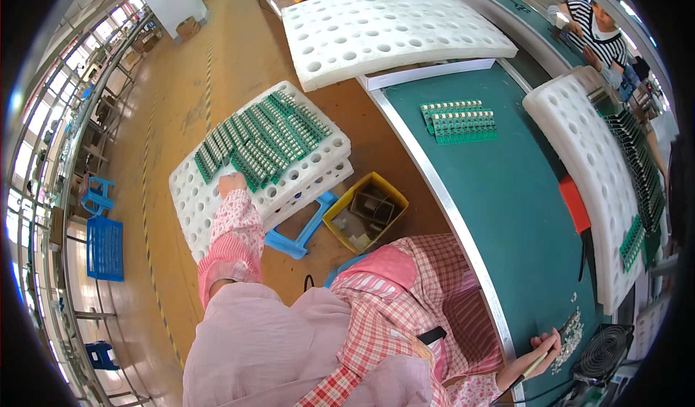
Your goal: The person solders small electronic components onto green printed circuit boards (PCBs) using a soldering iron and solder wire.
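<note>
My left hand (232, 184) is stretched out to a white foam tray (190, 193) with round holes. Its fingers look curled at the near edge of rows of green circuit boards (264, 136) with pale parts; what they pinch, if anything, is hidden. At the lower right, my right hand (544, 350) is closed round a slim stick-like tool (536, 366) with a pale handle and a dark end. Beside that hand lies a scatter of small white parts (570, 342) on the green bench top (483, 212). A few more circuit boards (460, 123) lie farther up the bench.
Another foam tray (391, 27) rests at the bench's far end. A foam tray (579, 161) bearing dark boards stands at right, by a red object (574, 203) and black fan (604, 353). A yellow bin (398, 190) and blue stool (304, 232) are below. A co-worker (597, 34) sits across.
</note>
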Demonstrator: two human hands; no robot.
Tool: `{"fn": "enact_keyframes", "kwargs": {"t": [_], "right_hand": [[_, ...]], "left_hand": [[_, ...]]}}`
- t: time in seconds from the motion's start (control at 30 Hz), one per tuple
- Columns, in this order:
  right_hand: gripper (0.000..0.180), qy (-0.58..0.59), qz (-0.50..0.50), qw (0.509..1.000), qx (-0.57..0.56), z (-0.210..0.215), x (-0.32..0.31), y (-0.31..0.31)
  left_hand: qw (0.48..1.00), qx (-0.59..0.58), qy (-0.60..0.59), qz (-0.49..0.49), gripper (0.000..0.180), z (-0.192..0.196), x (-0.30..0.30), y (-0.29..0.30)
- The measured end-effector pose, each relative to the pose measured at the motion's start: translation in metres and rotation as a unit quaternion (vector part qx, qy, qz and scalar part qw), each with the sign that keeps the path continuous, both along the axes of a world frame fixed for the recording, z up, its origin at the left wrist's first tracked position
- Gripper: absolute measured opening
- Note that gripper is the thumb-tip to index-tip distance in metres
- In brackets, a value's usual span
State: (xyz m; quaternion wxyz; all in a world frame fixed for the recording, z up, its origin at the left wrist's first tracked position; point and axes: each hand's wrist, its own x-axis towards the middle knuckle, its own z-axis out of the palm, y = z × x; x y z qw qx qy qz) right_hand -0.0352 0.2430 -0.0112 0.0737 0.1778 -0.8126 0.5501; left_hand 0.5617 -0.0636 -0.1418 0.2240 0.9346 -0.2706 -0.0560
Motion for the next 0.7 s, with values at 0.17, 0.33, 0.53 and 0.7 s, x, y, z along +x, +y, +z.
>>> {"fn": "enact_keyframes", "kwargs": {"t": [0.17,0.33,0.53,0.7], "right_hand": [[0.032,0.013,0.007,1.0,-0.02,-0.003,-0.001,0.002],[0.03,0.044,0.0,0.999,0.008,0.001,0.003,0.001],[0.028,0.01,0.006,1.0,-0.019,-0.005,-0.003,0.002],[0.029,0.007,-0.001,1.0,-0.014,-0.005,-0.003,0.002]], "left_hand": [[0.984,-0.171,-0.022,0.045,0.033,0.004,-0.028,0.015],[0.897,-0.364,-0.063,-0.241,0.021,0.046,-0.131,0.024],[0.705,-0.395,0.078,-0.583,0.013,0.113,-0.31,0.049],[0.513,-0.451,0.213,-0.699,0.011,0.161,-0.43,0.057]]}}
